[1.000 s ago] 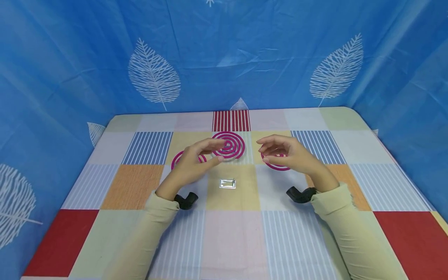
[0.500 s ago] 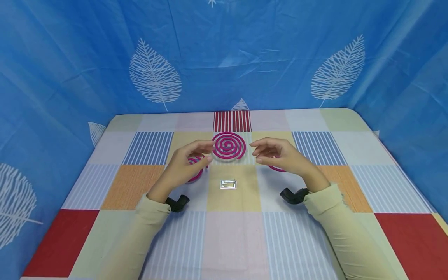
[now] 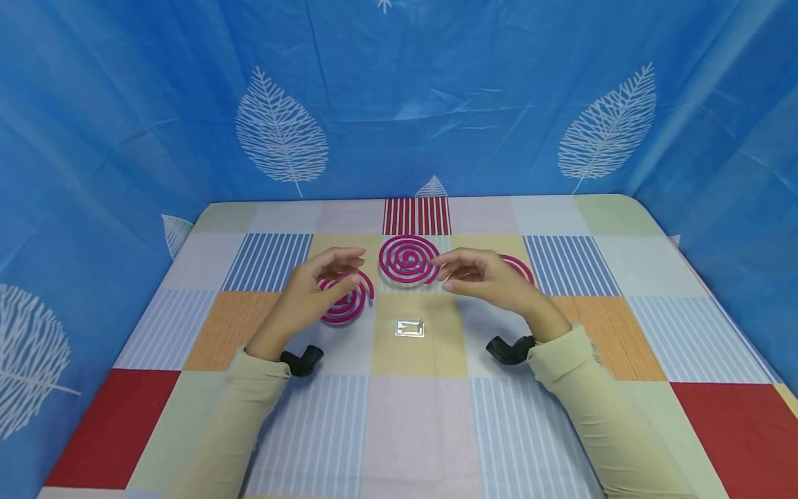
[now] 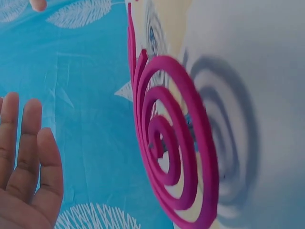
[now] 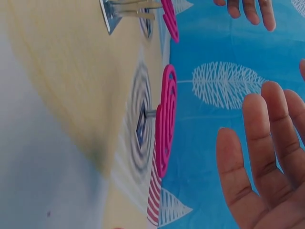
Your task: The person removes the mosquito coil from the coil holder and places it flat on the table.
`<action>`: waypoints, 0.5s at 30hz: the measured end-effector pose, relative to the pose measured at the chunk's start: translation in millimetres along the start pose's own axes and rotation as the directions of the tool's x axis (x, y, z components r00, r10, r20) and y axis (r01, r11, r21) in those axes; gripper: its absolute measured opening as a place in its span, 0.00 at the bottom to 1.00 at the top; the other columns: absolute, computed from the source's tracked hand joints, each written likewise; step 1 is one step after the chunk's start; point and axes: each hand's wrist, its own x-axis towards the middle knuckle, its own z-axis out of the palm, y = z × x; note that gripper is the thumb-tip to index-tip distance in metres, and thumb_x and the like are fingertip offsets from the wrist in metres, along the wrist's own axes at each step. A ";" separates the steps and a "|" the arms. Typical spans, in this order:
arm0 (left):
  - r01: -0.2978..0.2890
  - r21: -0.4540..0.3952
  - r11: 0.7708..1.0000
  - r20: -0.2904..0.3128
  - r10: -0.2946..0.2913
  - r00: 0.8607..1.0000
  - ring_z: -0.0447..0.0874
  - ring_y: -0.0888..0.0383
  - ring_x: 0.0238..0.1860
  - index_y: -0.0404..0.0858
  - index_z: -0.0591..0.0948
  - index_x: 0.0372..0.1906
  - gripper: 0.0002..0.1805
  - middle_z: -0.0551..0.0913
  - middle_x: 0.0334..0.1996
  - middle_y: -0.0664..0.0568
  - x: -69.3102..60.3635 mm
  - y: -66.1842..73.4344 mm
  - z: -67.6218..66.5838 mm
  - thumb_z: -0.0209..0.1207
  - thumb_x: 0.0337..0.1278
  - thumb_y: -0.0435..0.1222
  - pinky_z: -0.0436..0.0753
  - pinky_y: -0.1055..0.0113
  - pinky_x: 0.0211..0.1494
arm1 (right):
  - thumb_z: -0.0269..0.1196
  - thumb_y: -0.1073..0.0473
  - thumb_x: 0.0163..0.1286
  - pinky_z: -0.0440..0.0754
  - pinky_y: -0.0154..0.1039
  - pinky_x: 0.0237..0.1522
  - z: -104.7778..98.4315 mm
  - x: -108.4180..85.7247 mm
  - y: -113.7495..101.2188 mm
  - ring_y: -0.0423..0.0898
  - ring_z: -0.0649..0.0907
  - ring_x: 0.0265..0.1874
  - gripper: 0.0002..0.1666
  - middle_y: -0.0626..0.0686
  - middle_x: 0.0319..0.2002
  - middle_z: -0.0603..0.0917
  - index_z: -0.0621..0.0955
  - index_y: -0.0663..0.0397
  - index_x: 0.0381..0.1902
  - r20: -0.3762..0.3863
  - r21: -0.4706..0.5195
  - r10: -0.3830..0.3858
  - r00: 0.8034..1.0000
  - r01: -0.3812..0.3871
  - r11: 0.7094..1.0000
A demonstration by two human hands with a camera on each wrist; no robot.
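Observation:
Three pink mosquito coils are raised above the tabletop: the back middle coil (image 3: 408,259), the left coil (image 3: 343,305) and the right coil (image 3: 520,267). My left hand (image 3: 314,284) hovers over the left coil, hiding part of it; loosely bent fingers hold nothing. Over the right coil hangs my right hand (image 3: 486,277), also holding nothing and covering most of that coil. Its fingertips overlap the middle coil's edge in the head view; touching is not shown. The left wrist view has the left coil (image 4: 207,143) casting a shadow. A metal stand (image 5: 150,113) bears a coil in the right wrist view.
A small flat silver metal piece (image 3: 409,328) lies on the patchwork tablecloth (image 3: 414,430) in front of the coils. Blue leaf-print curtains (image 3: 399,104) close off the back and both sides. Dark wrist devices (image 3: 302,361) sit below the hands.
Both hands have drifted left. More of the left coil shows beside my left hand, and the right coil now appears behind and right of my right hand. The coils stay on the table.

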 end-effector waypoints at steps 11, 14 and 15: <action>0.025 -0.007 1.000 0.009 -0.025 1.000 0.85 0.42 0.61 0.30 0.78 0.72 0.26 0.85 0.60 0.37 -1.0 -8.3 -14.6 0.65 0.74 0.29 0.81 0.69 0.61 | 0.66 0.73 0.75 0.84 0.35 0.55 15.2 10.8 -1.8 0.44 0.87 0.49 0.23 0.69 0.50 0.88 0.79 0.76 0.65 0.019 0.018 -0.015 1.000 0.015 1.000; 0.030 -0.024 0.999 0.005 -0.030 1.000 0.84 0.41 0.61 0.28 0.77 0.72 0.25 0.84 0.60 0.35 -1.7 -13.8 -17.7 0.63 0.76 0.29 0.80 0.70 0.61 | 0.65 0.73 0.75 0.84 0.35 0.54 19.2 13.4 -2.2 0.46 0.88 0.49 0.22 0.70 0.51 0.87 0.80 0.75 0.64 0.022 0.030 -0.019 1.000 0.018 0.999; 0.032 -0.033 0.999 0.003 -0.032 0.999 0.83 0.40 0.61 0.27 0.76 0.72 0.25 0.84 0.60 0.34 -1.8 -15.6 -18.5 0.62 0.76 0.28 0.80 0.70 0.61 | 0.65 0.72 0.75 0.85 0.35 0.54 20.5 14.3 -2.6 0.47 0.88 0.49 0.22 0.71 0.51 0.87 0.80 0.75 0.64 0.024 0.035 -0.018 1.000 0.018 0.999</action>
